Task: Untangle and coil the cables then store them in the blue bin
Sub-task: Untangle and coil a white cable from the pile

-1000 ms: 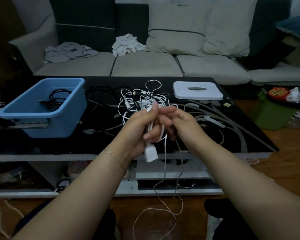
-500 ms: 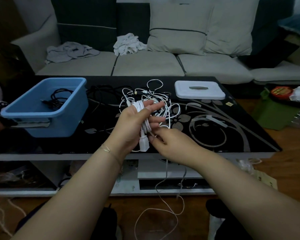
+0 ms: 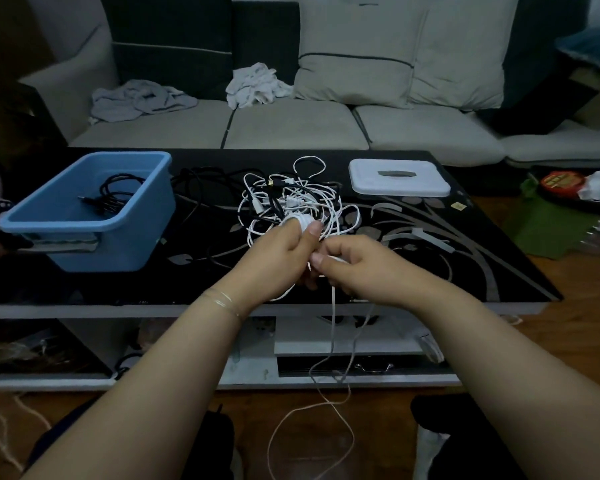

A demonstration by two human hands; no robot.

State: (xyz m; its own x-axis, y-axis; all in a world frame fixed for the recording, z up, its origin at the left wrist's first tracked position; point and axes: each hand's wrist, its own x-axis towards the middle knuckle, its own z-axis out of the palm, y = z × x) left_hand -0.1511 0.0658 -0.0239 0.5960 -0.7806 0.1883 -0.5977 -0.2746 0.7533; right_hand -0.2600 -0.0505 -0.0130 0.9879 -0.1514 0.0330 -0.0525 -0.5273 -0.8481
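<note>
Dim living room, black glass coffee table (image 3: 465, 271) with a pale leaf pattern standing in front of a grey sofa (image 3: 291, 129).

White cable (image 3: 300, 221) being held over the table's near edge, part of it gathered into a small bundle of loops showing above the left hand's knuckles, the loose remainder hanging down past the table front (image 3: 333, 327) and trailing in slack curves across the wooden floor. Thin, round, plain white; its end plug not visible.

Left hand (image 3: 274, 261) gripping the bundle, fingers curled round the loops, thumb pressing on top, back of the hand facing the camera, a thin bracelet sitting at the wrist. Right hand (image 3: 357, 265) touching the left, thumb and curled fingers pinching the free strand just beside the bundle. Both forearms reaching in from the bottom corners and meeting above the near edge.

Just behind the hands, tangled pile of white and black cables (image 3: 288, 199) lying mid-table. Left of the pile, blue bin (image 3: 118, 237) sitting on the table, holding a coiled black cable (image 3: 115, 195). Right of the pile, white lid (image 3: 399, 178) lying flat near the far edge.

Crumpled cloths and pale cushions lying on the sofa beyond.
</note>
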